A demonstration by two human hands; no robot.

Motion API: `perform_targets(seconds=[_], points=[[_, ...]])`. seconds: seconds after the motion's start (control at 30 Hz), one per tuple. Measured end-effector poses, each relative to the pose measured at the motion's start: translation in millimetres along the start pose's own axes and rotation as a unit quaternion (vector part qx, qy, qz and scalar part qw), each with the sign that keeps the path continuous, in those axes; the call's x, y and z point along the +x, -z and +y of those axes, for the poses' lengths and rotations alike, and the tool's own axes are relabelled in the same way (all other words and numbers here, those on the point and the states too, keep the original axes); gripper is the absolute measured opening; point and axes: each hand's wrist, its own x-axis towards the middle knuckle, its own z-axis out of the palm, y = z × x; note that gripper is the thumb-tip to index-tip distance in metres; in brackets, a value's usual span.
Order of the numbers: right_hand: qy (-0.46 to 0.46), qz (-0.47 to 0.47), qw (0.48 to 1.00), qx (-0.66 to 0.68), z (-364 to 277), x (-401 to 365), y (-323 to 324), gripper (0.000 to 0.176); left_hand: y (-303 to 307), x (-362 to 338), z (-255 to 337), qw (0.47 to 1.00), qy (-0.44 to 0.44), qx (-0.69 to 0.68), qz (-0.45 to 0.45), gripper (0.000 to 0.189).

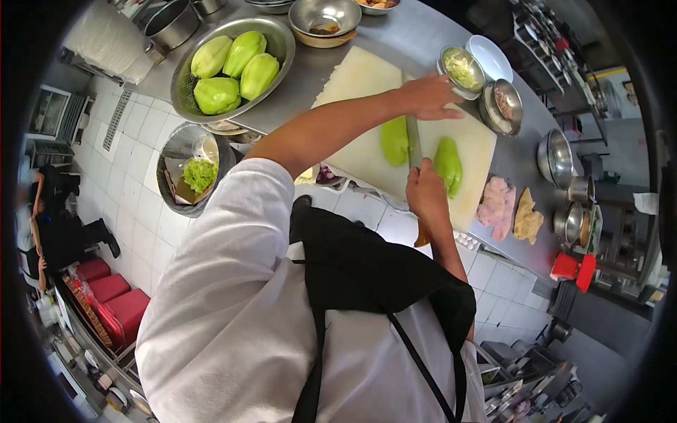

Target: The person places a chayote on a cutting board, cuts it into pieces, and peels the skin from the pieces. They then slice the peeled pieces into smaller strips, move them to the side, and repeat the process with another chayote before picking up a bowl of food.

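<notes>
My right hand (424, 189) is wrapped round the handle of a knife (415, 144), whose blade points away from me on the white cutting board (363, 74). One piece of light green chayote (396, 141) lies just left of the blade, and another (448, 166) lies to its right. Over the far right part of the board is my left hand (429, 97), its fingers apart and nothing visible in it. Near its fingertips stands a bowl with pale cut pieces (462, 69).
A steel colander (282, 63) with several chayotes stands at the left. Beyond it is a steel bowl (331, 14). Bowls (509, 116) and two crumpled cloths (496, 208) are at the right. A bin (169, 190) stands below the counter. A person's arm (35, 211) shows far left.
</notes>
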Motion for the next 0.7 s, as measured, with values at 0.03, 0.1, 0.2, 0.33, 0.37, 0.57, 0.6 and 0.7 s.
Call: perform_targets(seconds=[0.03, 0.1, 0.2, 0.33, 0.37, 0.57, 0.6, 0.7], points=[[0.003, -0.003, 1.000, -0.005, 0.1, 0.0, 0.5, 0.027, 1.9, 0.9, -0.2, 0.992, 0.034, 0.041, -0.112, 0.072], [-0.008, -0.004, 1.000, -0.005, -1.3, -0.5, -0.5, 0.027, 6.1, 12.0, 2.9, 0.998, 0.024, 0.015, -0.053, 0.072], [-0.017, -0.009, 1.000, -0.005, -1.9, -0.1, -1.8, 0.025, 23.8, 34.0, 15.1, 1.000, -0.007, 0.006, -0.001, 0.071], [-0.014, -0.005, 1.000, 0.014, 3.9, 3.1, -7.9, 0.023, 27.5, 21.6, 22.5, 0.998, -0.042, 0.014, 0.033, 0.070], [-0.012, -0.012, 1.000, 0.007, 8.2, 1.8, -16.2, 0.023, 0.2, 2.9, 9.2, 0.999, -0.006, 0.009, -0.049, 0.069], [-0.027, -0.028, 0.999, -0.017, 16.5, 7.2, -41.8, 0.026, -34.1, -21.7, -11.8, 0.996, 0.031, -0.056, -0.068, 0.072], [-0.026, -0.028, 0.999, -0.011, 17.2, 8.8, -40.0, 0.027, -29.9, -18.5, -8.7, 0.997, 0.024, -0.049, -0.061, 0.072], [-0.029, -0.023, 0.999, -0.015, 20.8, 9.5, -36.3, 0.028, -17.9, -27.3, 1.7, 0.997, 0.056, -0.051, 0.027, 0.067]])
